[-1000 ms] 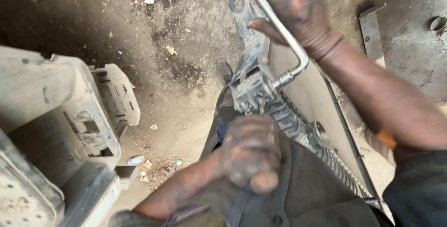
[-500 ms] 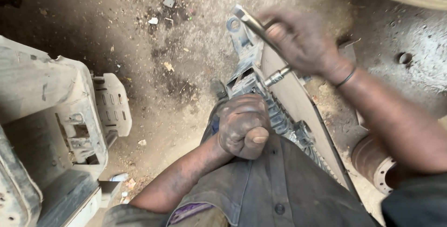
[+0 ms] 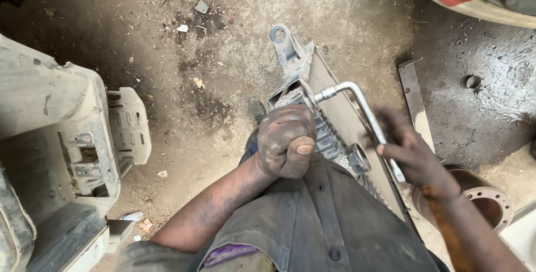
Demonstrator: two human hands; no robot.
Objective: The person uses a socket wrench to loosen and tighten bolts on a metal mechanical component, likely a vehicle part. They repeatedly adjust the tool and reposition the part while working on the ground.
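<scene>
While the person leans over it, a finned metal radiator (image 3: 335, 121) stands on edge in the middle of the frame, braced against the grey trousers (image 3: 335, 222). Its long axis runs from the mounting eye at upper centre down toward lower right. The left hand (image 3: 285, 141) is clenched in a fist over the radiator's near upper edge, thumb tucked across the fingers, pressing on the finned part. An L-shaped socket wrench (image 3: 363, 116) sits just right of that fist: its short leg points left into the radiator's top, and its long handle slants down to the lower right, alongside the flat panel. The right hand (image 3: 410, 155), blurred, grips the handle's lower end. On the dirt floor (image 3: 223, 54), a brake disc (image 3: 491, 202) lies under the right forearm, and a dusty plastic housing (image 3: 61, 155) fills the left side.
</scene>
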